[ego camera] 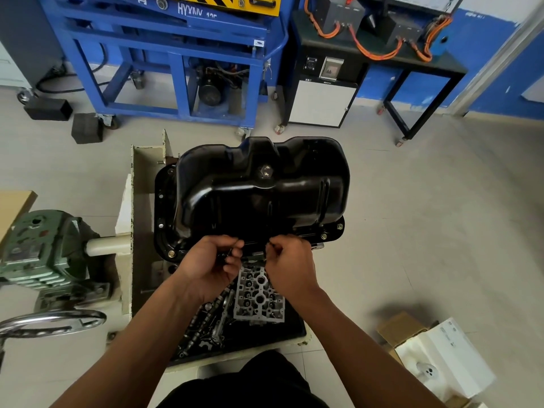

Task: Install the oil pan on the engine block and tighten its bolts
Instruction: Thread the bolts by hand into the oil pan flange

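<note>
Pinching what look like bolts in curled fingers of left hand and right hand at the near flange of the oil pan, lying upturned on the stand — risking a dropped bolt, or cross-threading from a tilted start.

Your left hand curls round small dark parts, too small to identify. What your right hand pinches: unresolved. Both hands hide the near flange of the glossy black pressed-steel oil pan.
</note>
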Motion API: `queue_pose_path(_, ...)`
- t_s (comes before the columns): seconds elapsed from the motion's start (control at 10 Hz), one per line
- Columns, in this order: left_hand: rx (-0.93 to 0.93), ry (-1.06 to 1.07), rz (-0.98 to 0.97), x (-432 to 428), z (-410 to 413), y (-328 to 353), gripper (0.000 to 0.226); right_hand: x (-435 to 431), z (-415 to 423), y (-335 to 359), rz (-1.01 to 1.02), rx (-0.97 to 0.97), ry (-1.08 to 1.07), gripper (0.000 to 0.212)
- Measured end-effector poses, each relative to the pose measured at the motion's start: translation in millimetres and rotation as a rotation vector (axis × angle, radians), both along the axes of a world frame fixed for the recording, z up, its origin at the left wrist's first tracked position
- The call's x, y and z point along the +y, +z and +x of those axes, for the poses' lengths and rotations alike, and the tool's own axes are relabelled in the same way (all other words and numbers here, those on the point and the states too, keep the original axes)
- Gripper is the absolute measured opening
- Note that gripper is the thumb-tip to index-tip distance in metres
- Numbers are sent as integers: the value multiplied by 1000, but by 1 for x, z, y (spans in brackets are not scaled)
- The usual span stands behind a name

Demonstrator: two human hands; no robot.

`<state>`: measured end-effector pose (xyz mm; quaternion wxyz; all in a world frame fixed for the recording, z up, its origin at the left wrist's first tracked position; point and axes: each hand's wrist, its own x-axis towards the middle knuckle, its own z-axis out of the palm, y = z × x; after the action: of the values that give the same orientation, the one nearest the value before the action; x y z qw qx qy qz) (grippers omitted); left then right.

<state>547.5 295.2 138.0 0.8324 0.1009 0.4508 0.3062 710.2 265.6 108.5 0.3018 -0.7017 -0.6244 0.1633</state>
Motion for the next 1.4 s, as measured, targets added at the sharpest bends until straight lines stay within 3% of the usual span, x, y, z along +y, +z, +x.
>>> queue_pose_path(0.3, -13, 5, -3, 0, 0, -5, 18, 1, -2, 11, -66, -108, -4, 25)
queue_pose_path(0.5, -16, 3, 9, 0, -1, -5, 19, 3, -1, 13, -108, -154, -31, 34)
queue_pose_path(0.8, -18, 1, 11, 0, -1, -4, 21, 1, -1, 13, -74, -86, -74, 53)
queue_pose_path(1.0, -16, 0, 1, 0, -1, -4, 20, 1, -3, 10, -71, -71, -51, 55)
queue_pose_path(1.2, -11, -7, 10, 1, -1, -4, 20, -1, -5, 8, -74, -102, -33, 29)
queue_pose_path(1.4, -8, 1, 10, 0, -1, -5, 20, 0, -6, 12, -91, -116, -39, 23)
